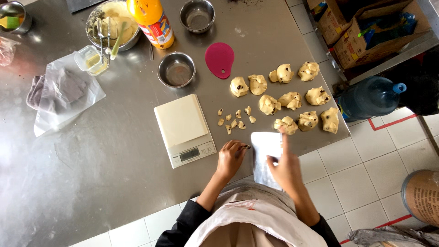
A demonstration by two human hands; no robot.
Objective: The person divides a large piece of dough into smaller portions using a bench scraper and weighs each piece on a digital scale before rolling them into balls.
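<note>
Right hand (287, 168) is clamped on the flat metal scraper (266, 155) at lower centre, left hand (231, 158) pinching a dark bit beside it, probably so dough lumps (292, 98) stay portioned next to the scale (184, 129).

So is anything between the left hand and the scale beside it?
Nothing visible. The left hand rests on bare steel table just right of the white scale. The small dough scraps lie further back, off that path.
</note>
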